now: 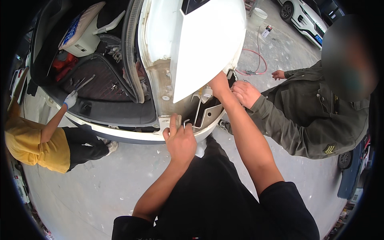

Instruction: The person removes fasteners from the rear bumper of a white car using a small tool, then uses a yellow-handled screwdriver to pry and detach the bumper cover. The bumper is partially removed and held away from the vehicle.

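My left hand (181, 143) is at the rear edge of a white car body (161, 80). One finger lies on a pale metal bracket (164, 121), and the others curl round a thin bent metal rod (186, 122). My right hand (219, 85) reaches into the opening at the car's corner, beside the lower end of a large white panel (208, 44). Its fingertips are hidden there, so its grip does not show. Close to it, a co-worker's hand (245, 94) in a green sleeve touches the same corner. A light plate with a dark hole (210, 116) sits below the opening.
On the left, a person in yellow (52, 146) with a gloved hand leans at the open trunk (106, 80), which holds tools and a white box (82, 44). At right stands the co-worker in green (308, 112). A red hose (264, 60) and white bucket (259, 15) are on the floor.
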Available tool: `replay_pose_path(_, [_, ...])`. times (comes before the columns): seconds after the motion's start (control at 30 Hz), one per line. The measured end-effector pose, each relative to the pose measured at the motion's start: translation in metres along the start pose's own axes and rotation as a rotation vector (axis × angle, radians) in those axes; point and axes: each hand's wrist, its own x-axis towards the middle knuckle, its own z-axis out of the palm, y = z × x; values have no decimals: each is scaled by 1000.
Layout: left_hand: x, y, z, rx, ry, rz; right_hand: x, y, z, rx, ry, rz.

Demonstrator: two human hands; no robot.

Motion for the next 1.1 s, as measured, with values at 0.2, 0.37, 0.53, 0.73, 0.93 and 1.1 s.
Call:
replay_pose_path(0.2, [2, -2, 3, -7, 66, 6, 0, -1, 1, 123, 95, 112])
replay_pose_path(0.37, [1, -3, -1, -1, 28, -13, -8, -30, -34, -15, -109, 175])
replay_pose_path(0.53, [3, 4, 1, -35, 28, 6, 13, 39, 17, 216, 22, -65])
replay_pose_path(0.73, [4, 0, -1, -3, 74, 8, 0, -15, -26, 31, -215, 171])
replay_pose_path(0.93, [4, 4, 1, -3, 98, 40, -7, 18, 1, 262, 72, -30])
replay_pose_path(1.1, [5, 2, -1, 28, 84, 20, -6, -36, -38, -128, -99, 122])
